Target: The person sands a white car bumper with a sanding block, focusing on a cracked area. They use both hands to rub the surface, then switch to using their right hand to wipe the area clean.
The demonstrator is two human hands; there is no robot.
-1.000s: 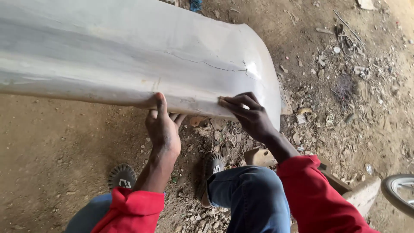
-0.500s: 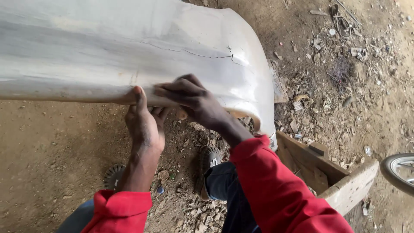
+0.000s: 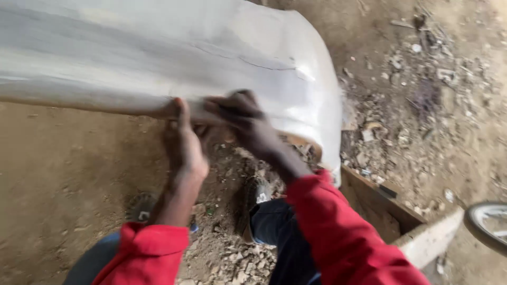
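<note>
**Two hands working the lower edge of a white car bumper**

A large white car bumper (image 3: pixel 174 58) is lying across the upper part of the view, raised off the dirt floor (image 3: pixel 68 174), its curved end wrapping down at the right. A thin dark crack (image 3: pixel 259 62) is running across its face near that bend. It is looking like a moulded plastic shell: probably light for its size, smooth and a little slippery on the painted face, stiff along the folded rims but liable to flex in the middle. The cracked zone is likely the weak spot, so the sounder places to take hold would be the lower lip and the rounded corner, not the face beside the crack.

The left hand (image 3: pixel 182 142) is reaching up to the bumper's lower edge, thumb side raised against the lip and fingers tucked beneath it; whether it is truly clamping the rim I cannot tell. The right hand (image 3: pixel 243 119) is lying over the same edge just beside it, fingers curled and blurred with motion, so whether it is closed on anything is also unclear. Both arms are wearing red sleeves (image 3: pixel 343 232).

Below the hands, a shoe (image 3: pixel 256 195) and a dark trouser leg are showing above rubble. A wooden box frame (image 3: pixel 401 221) is sitting to the right, debris is scattered beyond it, and part of a wheel (image 3: pixel 488 224) is showing at the right border.
</note>
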